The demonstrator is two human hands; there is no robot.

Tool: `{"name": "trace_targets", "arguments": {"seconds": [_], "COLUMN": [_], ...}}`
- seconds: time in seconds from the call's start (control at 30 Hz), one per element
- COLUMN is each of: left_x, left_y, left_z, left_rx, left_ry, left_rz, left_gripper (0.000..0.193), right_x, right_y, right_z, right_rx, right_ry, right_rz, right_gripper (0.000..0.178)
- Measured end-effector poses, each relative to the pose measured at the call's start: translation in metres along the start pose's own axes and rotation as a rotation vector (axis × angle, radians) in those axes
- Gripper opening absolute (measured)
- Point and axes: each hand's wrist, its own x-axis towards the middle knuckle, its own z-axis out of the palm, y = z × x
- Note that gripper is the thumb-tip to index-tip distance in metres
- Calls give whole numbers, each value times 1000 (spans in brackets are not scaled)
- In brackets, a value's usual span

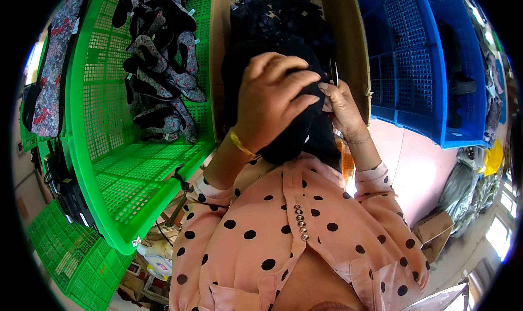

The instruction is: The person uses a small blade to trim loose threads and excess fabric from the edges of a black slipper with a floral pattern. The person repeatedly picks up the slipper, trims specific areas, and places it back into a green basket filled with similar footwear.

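Many floral shoes (155, 55) in green mesh crate (98, 87), 10 o'clock; dark scraps (283, 14) in carton (351, 33), 12. Black cloth (297, 139) centre: left hand (275, 90) over it, fingers apart; right hand (346, 106) clamped on metal tool (334, 71).

From here I see a large green mesh crate (141, 172) taking up the upper left of the frame, with floral-and-black fabric pieces (155, 55) heaped in its far part. A long floral strip (46, 101) shows at the far left, above a black device (69, 196), and I make out a second green crate (60, 248) at lower left. At upper right I have a blue crate (417, 65), with another blue crate (463, 136) beside it. Lower down on the right are clear plastic bags (463, 188), something yellow (493, 157) and a small cardboard box (436, 232).
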Motion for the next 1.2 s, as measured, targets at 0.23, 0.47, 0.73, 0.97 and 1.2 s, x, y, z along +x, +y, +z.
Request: {"name": "trace_targets", "arguments": {"seconds": [0.23, 0.47, 0.73, 0.97, 1.2], "left_x": [-5, -8, -56, -50, -43], "left_y": [-11, -41, -29, -11, 14], "left_z": [28, 8, -13, -24, -30], "left_rx": [51, -301, -1123, -1345, -1326], "left_ry": [27, 208, -525, 82, 267], "left_rz": [213, -215, -718, -946, -1037], "left_gripper": [15, 6, 22, 21, 25], "right_x": [-1, -1, 12, 7, -66], "right_y": [-4, -10, -29, -38, -29], "right_z": [3, 0, -1, 20, 34], "right_rx": [-85, -27, 96, -626, -1069], "right_ry": [-114, -80, -156, -10, -73], "right_rz": [0, 58, -44, -338, -587], "right_gripper": [10, 12, 8, 46, 63]}}
